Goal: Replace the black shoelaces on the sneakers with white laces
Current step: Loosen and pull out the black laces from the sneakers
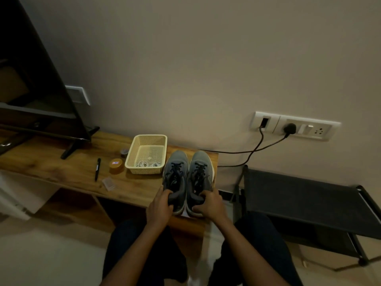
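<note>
Nearest, at six o'clock, the left hand [159, 207] curls round the heel of the left sneaker [176, 172]. The right hand [210, 205] grips the heel of the right sneaker [201, 172]. They are probably steadying the pair at the desk [61, 168] edge, toes toward twelve. Black laces [176, 167] are threaded in both, so unlacing looks not yet begun. Farther, at eleven o'clock just beside the left sneaker, a cream basket [132, 162] holds coiled white laces [144, 164], seemingly kept within reach.

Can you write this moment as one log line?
left hand grips left sneaker heel | right hand grips right sneaker heel | black laces in both | white laces in basket
</note>
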{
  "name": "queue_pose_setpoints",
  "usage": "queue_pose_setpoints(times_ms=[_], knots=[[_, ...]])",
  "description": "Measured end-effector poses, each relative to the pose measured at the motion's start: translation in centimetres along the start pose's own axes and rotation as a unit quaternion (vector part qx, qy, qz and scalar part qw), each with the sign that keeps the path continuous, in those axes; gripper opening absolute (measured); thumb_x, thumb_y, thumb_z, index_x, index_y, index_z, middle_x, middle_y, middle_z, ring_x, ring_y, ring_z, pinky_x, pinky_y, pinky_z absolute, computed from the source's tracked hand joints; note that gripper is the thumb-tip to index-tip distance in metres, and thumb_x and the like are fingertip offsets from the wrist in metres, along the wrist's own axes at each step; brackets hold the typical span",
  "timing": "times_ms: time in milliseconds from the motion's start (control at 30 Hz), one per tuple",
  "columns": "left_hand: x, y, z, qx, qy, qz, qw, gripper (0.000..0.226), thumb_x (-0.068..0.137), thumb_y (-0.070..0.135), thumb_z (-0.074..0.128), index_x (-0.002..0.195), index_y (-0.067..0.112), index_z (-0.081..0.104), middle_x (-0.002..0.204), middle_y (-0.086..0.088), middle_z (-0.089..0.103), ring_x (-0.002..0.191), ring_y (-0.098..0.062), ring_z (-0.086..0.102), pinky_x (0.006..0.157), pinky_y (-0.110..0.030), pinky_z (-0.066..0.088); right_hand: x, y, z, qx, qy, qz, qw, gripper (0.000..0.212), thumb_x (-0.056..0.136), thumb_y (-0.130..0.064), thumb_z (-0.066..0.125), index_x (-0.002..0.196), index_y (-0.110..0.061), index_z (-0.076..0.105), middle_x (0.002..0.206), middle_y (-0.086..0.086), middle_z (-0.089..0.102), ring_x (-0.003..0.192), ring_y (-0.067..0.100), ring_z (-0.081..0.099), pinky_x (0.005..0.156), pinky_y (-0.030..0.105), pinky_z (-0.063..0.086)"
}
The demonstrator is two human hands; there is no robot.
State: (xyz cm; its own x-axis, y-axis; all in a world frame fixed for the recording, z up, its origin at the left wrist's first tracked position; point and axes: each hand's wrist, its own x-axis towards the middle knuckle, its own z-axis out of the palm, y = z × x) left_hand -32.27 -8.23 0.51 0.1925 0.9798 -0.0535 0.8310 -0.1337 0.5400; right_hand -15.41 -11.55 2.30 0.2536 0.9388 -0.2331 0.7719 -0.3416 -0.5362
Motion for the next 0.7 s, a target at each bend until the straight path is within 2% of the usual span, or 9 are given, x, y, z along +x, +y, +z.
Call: queue_pose_setpoints(times_ms=[67, 100, 167, 233, 333, 400, 467, 567, 700], knots=[[0.2, 1.4, -0.6, 0.015, -0.012, -0.040, 0.999, 0.060, 0.082, 0.039, 0.067, 0.134, 0.025, 0.040, 0.138, -0.004, 0.037, 0.122, -0.024, 0.042, 0.095, -0.036, 0.042, 0.9, -0.3, -2.6, 0.042, -0.061, 0.017, 0.997, 0.044, 0.076, -0.033, 0.074, 0.110, -0.008, 0.063, 0.111, 0.012, 0.061, 0.101, 0.025, 0.059, 0.086, 0.038, 0.051], [0.3, 2.3, -1.0, 0.040, -0.002, -0.046, 0.998, 0.064, 0.082, 0.047, 0.064, 0.137, 0.028, 0.037, 0.138, -0.004, 0.036, 0.124, -0.026, 0.038, 0.098, -0.037, 0.036, 1.4, -0.3, -3.9, 0.071, -0.044, 0.017, 0.996, 0.035, 0.079, -0.028, 0.071, 0.104, -0.004, 0.066, 0.101, 0.015, 0.065, 0.094, 0.024, 0.062, 0.084, 0.039, 0.051], [0.9, 4.1, -1.7, 0.068, 0.067, -0.006, 0.995, 0.053, 0.088, 0.050, 0.054, 0.136, 0.031, 0.039, 0.135, 0.001, 0.040, 0.124, -0.022, 0.037, 0.098, -0.036, 0.027, 2.5, -0.4, -5.9, 0.103, 0.055, -0.006, 0.993, 0.016, 0.084, -0.018, 0.066, 0.091, -0.004, 0.068, 0.088, 0.013, 0.067, 0.083, 0.020, 0.063, 0.079, 0.039, 0.052], [1.9, 5.5, -2.0, 0.064, 0.128, 0.066, 0.988, 0.036, 0.094, 0.039, 0.049, 0.130, 0.034, 0.046, 0.127, 0.010, 0.051, 0.119, -0.013, 0.042, 0.095, -0.033, 0.020, 3.7, -0.5, -6.9, 0.110, 0.117, -0.050, 0.986, 0.010, 0.086, -0.012, 0.062, 0.090, -0.006, 0.069, 0.088, 0.009, 0.068, 0.081, 0.017, 0.062, 0.074, 0.033, 0.053], [4.7, 6.0, -1.9, 0.094, 0.089, 0.118, 0.985, 0.037, 0.092, 0.026, 0.052, 0.127, 0.039, 0.050, 0.125, 0.014, 0.054, 0.121, -0.011, 0.041, 0.101, -0.037, 0.011, 5.9, -1.0, -6.8, 0.061, 0.074, -0.124, 0.988, 0.016, 0.086, -0.006, 0.058, 0.096, -0.008, 0.070, 0.093, 0.006, 0.061, 0.082, 0.013, 0.054, 0.066, 0.021, 0.043], [6.2, 5.9, -1.4, 0.132, 0.037, 0.121, 0.983, 0.041, 0.090, 0.024, 0.054, 0.128, 0.039, 0.050, 0.130, 0.013, 0.050, 0.127, -0.014, 0.036, 0.105, -0.044, 0.002, 7.2, -0.8, -5.9, 0.033, 0.042, -0.157, 0.986, 0.019, 0.083, -0.005, 0.058, 0.097, -0.011, 0.070, 0.099, 0.007, 0.051, 0.093, 0.019, 0.050, 0.075, 0.025, 0.042], [7.2, 5.7, -0.6, 0.153, 0.024, 0.131, 0.979, 0.038, 0.090, 0.026, 0.055, 0.126, 0.039, 0.051, 0.130, 0.014, 0.050, 0.128, -0.015, 0.034, 0.105, -0.046, -0.005, 8.0, -0.3, -4.7, 0.020, 0.028, -0.170, 0.985, 0.021, 0.082, -0.004, 0.058, 0.099, -0.012, 0.068, 0.098, 0.005, 0.042, 0.097, 0.021, 0.044, 0.080, 0.030, 0.042], [7.8, 5.7, 0.4, 0.154, 0.039, 0.143, 0.977, 0.031, 0.090, 0.027, 0.056, 0.119, 0.038, 0.054, 0.123, 0.015, 0.053, 0.124, -0.013, 0.038, 0.106, -0.045, -0.005, 8.6, 0.5, -3.3, -0.011, 0.037, -0.177, 0.983, 0.024, 0.082, -0.003, 0.055, 0.101, -0.013, 0.066, 0.097, 0.000, 0.037, 0.092, 0.017, 0.040, 0.073, 0.027, 0.039], [8.3, 5.5, 0.8, 0.137, 0.051, 0.155, 0.977, 0.014, 0.093, 0.027, 0.050, 0.105, 0.031, 0.056, 0.112, 0.014, 0.055, 0.114, -0.012, 0.043, 0.107, -0.043, -0.004, 9.4, 0.1, -2.7, -0.051, 0.040, -0.189, 0.980, 0.014, 0.080, -0.001, 0.054, 0.082, -0.015, 0.059, 0.100, 0.005, 0.043, 0.093, 0.024, 0.044, 0.071, 0.034, 0.043]])
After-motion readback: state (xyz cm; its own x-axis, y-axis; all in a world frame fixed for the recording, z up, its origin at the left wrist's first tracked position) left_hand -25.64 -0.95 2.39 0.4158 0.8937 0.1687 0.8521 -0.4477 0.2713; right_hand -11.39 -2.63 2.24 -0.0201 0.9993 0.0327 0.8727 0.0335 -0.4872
